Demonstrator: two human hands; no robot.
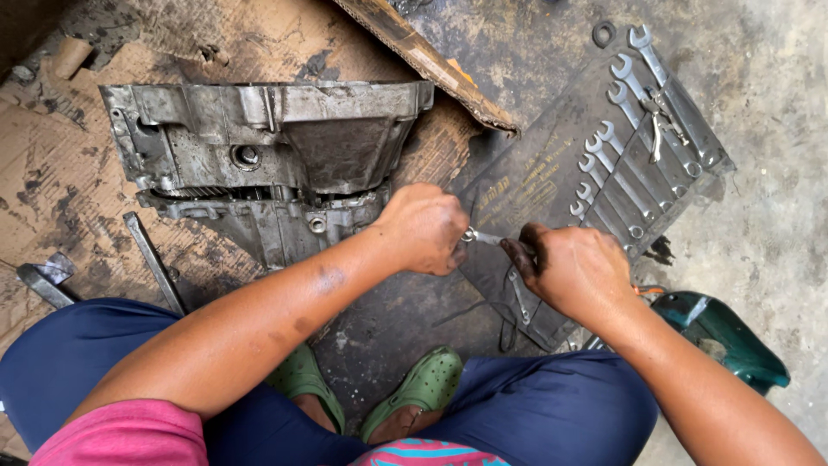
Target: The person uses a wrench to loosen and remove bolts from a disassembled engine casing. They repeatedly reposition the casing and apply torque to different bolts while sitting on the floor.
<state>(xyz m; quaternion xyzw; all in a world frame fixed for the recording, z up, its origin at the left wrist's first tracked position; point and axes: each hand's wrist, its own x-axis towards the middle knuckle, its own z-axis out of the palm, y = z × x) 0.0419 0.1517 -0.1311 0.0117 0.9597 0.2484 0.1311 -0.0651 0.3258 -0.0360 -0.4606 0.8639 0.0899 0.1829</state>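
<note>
A small silver wrench (485,237) is held between the two hands, over the near left corner of a dark fabric tool roll (526,185) that is spread on the concrete floor (768,173). Its ring end is pinched in the curled fingers of the left hand (423,229), and its shaft is gripped by the greasy fingertips of the right hand (573,269); both hands are closed on it. A row of combination wrenches (621,164) is kept in the pockets of the roll towards its far right edge. Just left of the left hand, a grimy metal engine casing (267,142) is laid on oil-stained cardboard (52,181). A flat metal bar (151,259) is seen beside the person's left knee, and a green object (724,332) lies beside the right forearm. Green clogs (423,388) are worn on the feet.
</note>
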